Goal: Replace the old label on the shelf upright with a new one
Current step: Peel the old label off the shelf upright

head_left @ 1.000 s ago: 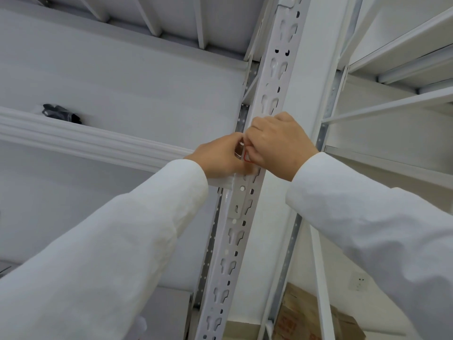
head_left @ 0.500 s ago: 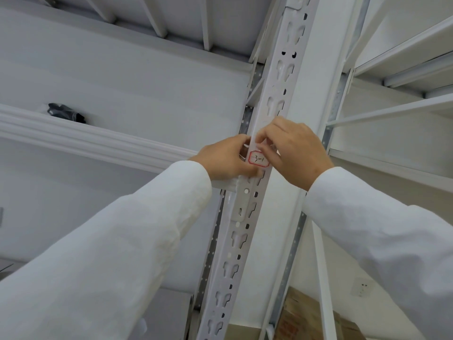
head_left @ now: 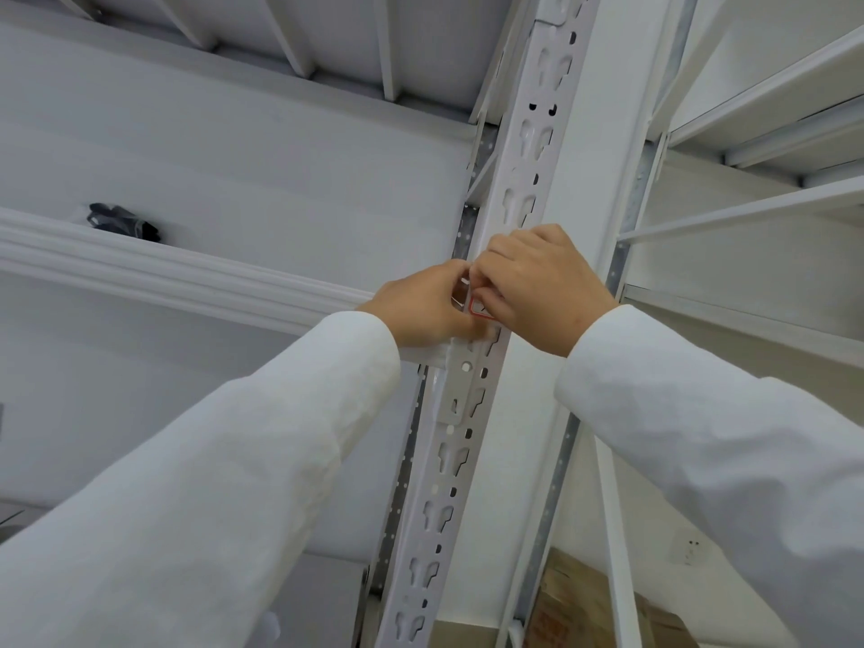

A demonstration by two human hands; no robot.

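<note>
The white slotted shelf upright (head_left: 523, 147) runs steeply up the middle of the head view. A small white label with a red border (head_left: 478, 308) lies on its face at the level of the left shelf beam; only its lower left corner shows. My right hand (head_left: 542, 287) covers the rest, with curled fingertips on the label. Just left of it, touching the upright, my left hand (head_left: 430, 306) pinches a small white paper slip (head_left: 460, 292). The writing on the label is hidden.
A white shelf beam (head_left: 163, 273) joins the upright from the left, with a dark object (head_left: 124, 222) lying on that shelf. More white shelves (head_left: 771, 208) stand to the right. A cardboard box (head_left: 584, 605) sits low behind the upright.
Half a second ago the label lay exposed between my fingers, its writing readable. My right hand has since moved back over it and hides most of it. My left hand has stayed put.
</note>
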